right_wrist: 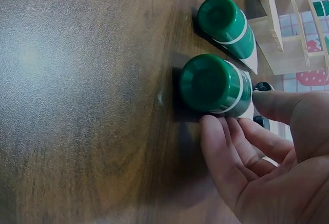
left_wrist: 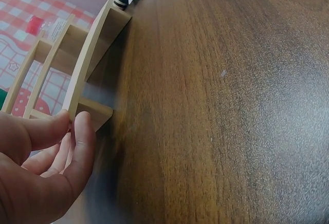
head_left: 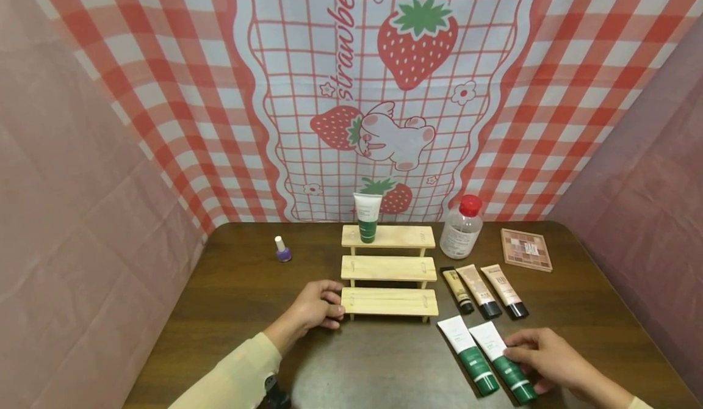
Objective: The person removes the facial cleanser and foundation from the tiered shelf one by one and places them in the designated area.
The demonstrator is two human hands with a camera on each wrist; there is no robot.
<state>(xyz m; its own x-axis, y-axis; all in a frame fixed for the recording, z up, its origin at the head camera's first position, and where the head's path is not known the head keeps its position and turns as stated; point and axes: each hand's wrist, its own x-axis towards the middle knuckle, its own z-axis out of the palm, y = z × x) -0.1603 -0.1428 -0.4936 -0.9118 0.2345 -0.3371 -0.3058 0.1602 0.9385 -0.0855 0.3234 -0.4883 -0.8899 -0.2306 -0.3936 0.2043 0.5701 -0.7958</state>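
A three-step wooden display rack stands at the middle of the table. My left hand pinches the left end of its lowest step; thumb and forefinger meet at that edge in the left wrist view. At the front right, two white-and-green squeeze tubes lie side by side. My right hand holds the right-hand tube by its side, thumb on top and fingers along the table side. The other tube lies just left of it, untouched. A smaller matching tube stands cap down on the rack's top step.
Behind the two tubes lie a gold tube and two beige tubes with black caps. A clear bottle with a red cap stands right of the rack, near a makeup palette. A purple nail polish bottle stands at the left.
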